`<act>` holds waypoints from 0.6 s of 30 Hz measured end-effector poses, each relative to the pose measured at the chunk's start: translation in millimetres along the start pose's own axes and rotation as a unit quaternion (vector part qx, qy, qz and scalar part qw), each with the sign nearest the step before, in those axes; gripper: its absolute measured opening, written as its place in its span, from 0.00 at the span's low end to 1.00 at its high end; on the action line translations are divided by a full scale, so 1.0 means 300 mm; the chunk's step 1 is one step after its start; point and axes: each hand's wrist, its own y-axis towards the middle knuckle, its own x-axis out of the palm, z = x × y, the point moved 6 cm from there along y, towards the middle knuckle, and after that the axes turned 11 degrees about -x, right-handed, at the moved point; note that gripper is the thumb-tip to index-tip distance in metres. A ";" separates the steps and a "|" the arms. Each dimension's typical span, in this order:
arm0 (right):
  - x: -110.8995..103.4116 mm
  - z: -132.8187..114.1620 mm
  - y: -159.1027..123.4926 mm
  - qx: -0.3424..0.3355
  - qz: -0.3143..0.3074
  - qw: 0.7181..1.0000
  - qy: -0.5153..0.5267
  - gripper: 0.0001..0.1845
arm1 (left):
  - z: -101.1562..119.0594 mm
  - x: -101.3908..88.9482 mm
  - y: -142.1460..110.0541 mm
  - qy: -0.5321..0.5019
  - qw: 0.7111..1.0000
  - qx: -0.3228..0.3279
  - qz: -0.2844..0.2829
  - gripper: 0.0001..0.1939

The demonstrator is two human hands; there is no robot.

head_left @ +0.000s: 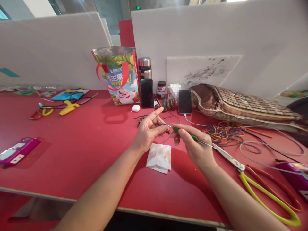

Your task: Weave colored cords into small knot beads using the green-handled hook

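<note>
Beneath the left hand (148,132) and the right hand (198,146) spreads a red bench (84,157), its near edge passing under both forearms. Beyond the right hand slouches a brown patterned bag (250,99); beyond the left stands a printed carrier bag (122,72), both pushed back against the white boards (211,35), probably to spare working space. Right of the right wrist lie large scissors (243,166), blades toward the wrist and yellow and red handles outward, perhaps for easy reach. A tangle of coloured yarn (225,131) sits just past that wrist. Ahead of the hands stand two dark phones, one beyond the left (146,93) and one beyond the right (185,104). Between the forearms lies a folded white tissue (160,155).

The right hand grasps a green-handled hook (193,137) much like a pen, presumably for fine control, its metal tip at the left fingers. The left hand pinches a small dark-and-orange yarn piece (167,131) between thumb and fingers, seemingly to steady it; its index finger extends forward.

Leftward, the left hand has wide room before the yellow glue gun (69,107); rightward, scissors and yarn crowd the right hand.
</note>
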 end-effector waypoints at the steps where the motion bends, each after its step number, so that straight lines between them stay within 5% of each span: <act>1: 0.001 -0.004 0.003 -0.001 0.001 1.000 -0.003 0.10 | 0.001 -0.001 0.000 0.008 1.000 0.004 -0.001 0.42; 12: 0.009 -0.033 0.012 -0.029 0.004 0.997 -0.073 0.11 | 0.014 0.011 -0.006 0.055 0.998 0.035 -0.003 0.46; 18: 0.004 -0.051 0.017 -0.098 -0.001 0.984 -0.150 0.10 | 0.009 0.019 -0.004 0.059 0.998 0.033 0.005 0.43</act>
